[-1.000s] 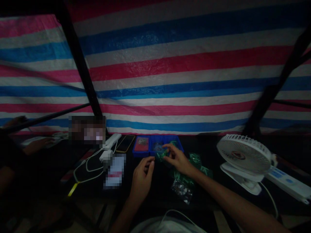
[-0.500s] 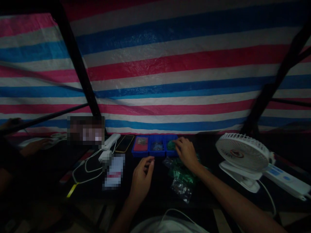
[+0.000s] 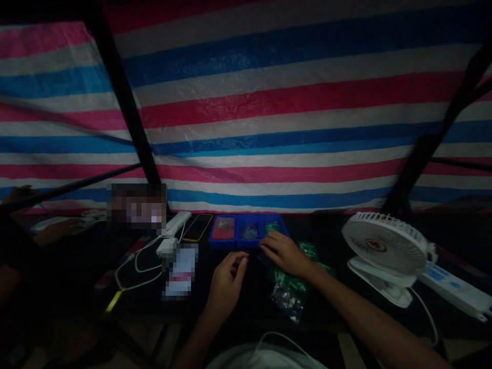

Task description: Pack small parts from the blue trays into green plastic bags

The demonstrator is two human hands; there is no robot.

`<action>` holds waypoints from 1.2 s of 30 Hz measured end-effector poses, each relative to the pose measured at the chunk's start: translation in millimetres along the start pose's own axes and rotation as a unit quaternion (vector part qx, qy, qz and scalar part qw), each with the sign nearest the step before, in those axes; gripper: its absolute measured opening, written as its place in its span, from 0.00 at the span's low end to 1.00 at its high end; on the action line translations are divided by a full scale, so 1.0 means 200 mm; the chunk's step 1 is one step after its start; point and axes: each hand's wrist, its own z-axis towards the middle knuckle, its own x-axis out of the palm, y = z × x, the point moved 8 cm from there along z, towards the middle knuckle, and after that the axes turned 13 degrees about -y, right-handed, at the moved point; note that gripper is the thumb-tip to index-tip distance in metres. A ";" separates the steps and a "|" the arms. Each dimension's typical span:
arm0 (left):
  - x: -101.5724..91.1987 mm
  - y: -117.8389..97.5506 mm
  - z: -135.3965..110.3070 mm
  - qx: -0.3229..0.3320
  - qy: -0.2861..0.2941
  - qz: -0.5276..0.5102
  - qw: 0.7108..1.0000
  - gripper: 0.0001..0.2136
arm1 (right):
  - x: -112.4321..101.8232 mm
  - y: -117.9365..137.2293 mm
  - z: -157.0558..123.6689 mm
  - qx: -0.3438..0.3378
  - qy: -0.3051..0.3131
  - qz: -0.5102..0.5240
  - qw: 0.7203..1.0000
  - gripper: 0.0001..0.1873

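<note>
Three blue bins (image 3: 236, 237) stand in a row at the back of the dark table. Pinkish-red material with small pale bits fills the left one, small clear-looking pieces (image 3: 249, 231) lie in the middle one, and green pieces (image 3: 271, 226) in the right one. My right hand (image 3: 288, 254) is just in front of the right bin, fingers bent together; whatever they pinch is too dark to see. Under and beside it lie small plastic bags with green contents (image 3: 290, 283) and a clear bag (image 3: 289, 302). My left hand (image 3: 226, 281) hovers before the bins, fingers curled towards the thumb, its grip hidden.
A phone (image 3: 198, 227), a white power strip (image 3: 177, 223) and cables lie left of the bins. On the right are a white clip fan (image 3: 384, 248) and another power strip (image 3: 453, 289). Another person's hand (image 3: 57, 231) shows at far left.
My right hand has drawn back from the right bin, down and to the left, uncovering its green pieces. My left hand has shifted slightly to the right.
</note>
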 end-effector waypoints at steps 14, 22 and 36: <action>0.01 0.02 0.00 -0.004 0.003 -0.002 1.000 0.13 | 0.13 -0.01 -0.05 0.010 0.133 -0.042 0.990 0.15; 0.01 0.01 0.00 -0.008 0.009 0.008 1.000 0.13 | 0.13 0.02 -0.05 0.005 0.133 0.009 0.991 0.09; 0.01 0.02 0.00 -0.007 0.012 0.008 1.000 0.13 | 0.06 0.06 -0.02 0.031 0.051 0.117 0.991 0.06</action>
